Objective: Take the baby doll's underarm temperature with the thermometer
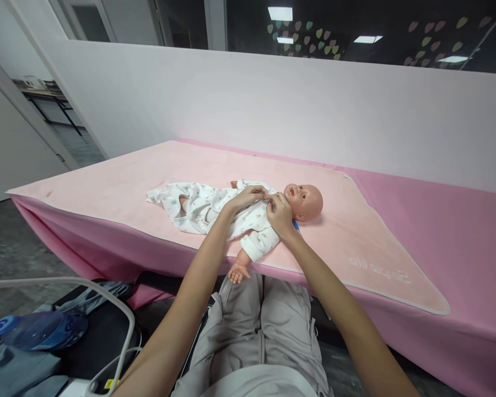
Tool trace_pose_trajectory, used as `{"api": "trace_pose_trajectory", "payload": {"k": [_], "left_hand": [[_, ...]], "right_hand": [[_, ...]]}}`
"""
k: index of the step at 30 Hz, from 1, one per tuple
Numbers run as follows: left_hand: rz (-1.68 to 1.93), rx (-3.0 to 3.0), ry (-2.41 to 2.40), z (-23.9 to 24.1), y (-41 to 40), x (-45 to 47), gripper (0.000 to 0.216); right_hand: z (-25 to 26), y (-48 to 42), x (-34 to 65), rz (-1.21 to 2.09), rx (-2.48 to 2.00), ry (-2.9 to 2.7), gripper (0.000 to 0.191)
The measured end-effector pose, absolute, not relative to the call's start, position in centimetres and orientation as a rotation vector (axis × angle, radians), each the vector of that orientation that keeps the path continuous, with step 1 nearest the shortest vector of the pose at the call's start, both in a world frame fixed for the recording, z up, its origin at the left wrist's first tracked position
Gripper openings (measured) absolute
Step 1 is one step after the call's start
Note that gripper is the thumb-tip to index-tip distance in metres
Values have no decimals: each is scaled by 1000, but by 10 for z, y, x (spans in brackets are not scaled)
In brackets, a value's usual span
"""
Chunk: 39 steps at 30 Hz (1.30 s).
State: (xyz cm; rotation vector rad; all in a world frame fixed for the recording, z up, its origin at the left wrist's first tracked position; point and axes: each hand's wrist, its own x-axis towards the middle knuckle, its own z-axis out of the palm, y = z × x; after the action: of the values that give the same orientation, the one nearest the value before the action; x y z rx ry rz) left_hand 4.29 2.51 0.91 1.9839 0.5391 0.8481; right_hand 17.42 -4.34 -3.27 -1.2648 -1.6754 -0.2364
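A baby doll (308, 203) lies on its back on a pink mat, its head to the right. It wears a white patterned baby outfit (248, 220), with trousers on the legs at the left. My left hand (250, 197) rests on the chest, its bent fingertips pinching at the front of the outfit near the neck. Close beside it, my right hand (280, 212) is closed on the cloth at the collar, just below the doll's chin. Between the two hands, the exact bit of cloth is hidden. One doll arm (240, 266) hangs over the mat's near edge.
The pale pink mat (380, 242) covers a table with a darker pink cloth (458, 231). A white wall (273, 105) stands behind. At lower left, a water bottle (39, 329) lies on a black chair (103, 336), near a white curved tube (124, 306).
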Motion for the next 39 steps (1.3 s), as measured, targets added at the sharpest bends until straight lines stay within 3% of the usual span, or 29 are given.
{"api": "trace_pose_trajectory", "payload": {"k": [39], "left_hand": [[855, 1978, 570, 7, 26, 42, 16]], "right_hand": [[-28, -47, 174, -209, -1279, -1687, 26]]}}
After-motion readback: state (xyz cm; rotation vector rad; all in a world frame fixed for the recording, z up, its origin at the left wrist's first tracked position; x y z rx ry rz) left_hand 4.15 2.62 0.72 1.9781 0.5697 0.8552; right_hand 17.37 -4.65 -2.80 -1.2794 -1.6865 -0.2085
